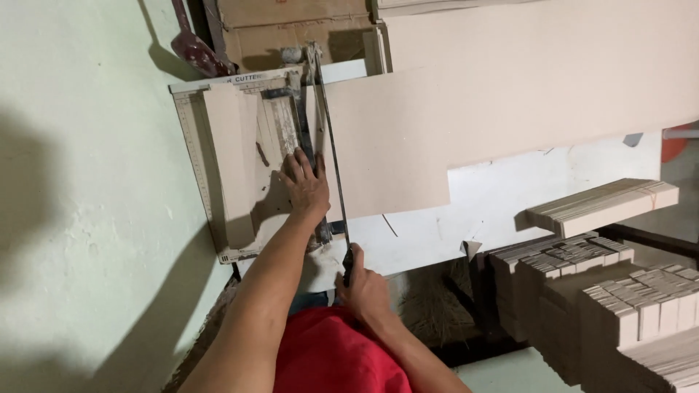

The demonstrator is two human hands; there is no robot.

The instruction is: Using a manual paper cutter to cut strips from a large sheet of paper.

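Observation:
A paper cutter board [198,153] with ruler markings lies against the pale green wall. A large tan cardboard sheet [466,109] lies across it and extends to the right. My left hand [306,185] presses flat on the cardboard beside the blade line, fingers spread. My right hand [362,287] grips the dark handle of the cutter's long blade arm [331,145], which runs from the far hinge down to the near edge. A narrow tan strip [229,160] sits left of the blade.
Stacks of cut cardboard strips [604,291] stand at the right, one bundle [601,206] resting on top. A white table surface [510,204] shows under the sheet. A brown box [291,29] and a dark red object [193,47] are at the far end.

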